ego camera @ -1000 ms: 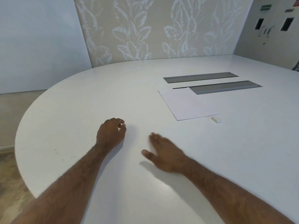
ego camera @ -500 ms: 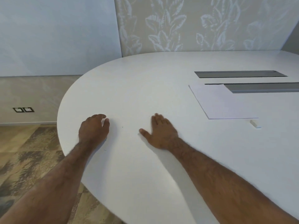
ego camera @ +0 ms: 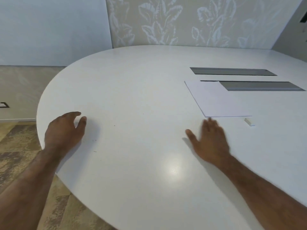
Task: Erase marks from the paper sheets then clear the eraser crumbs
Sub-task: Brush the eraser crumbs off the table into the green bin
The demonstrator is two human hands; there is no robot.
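While the left hand rests loosely curled on the counter, the flat, empty right hand reaches toward the eraser near the paper sheets.

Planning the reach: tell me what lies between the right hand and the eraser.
Head view: only bare table between right hand and eraser.
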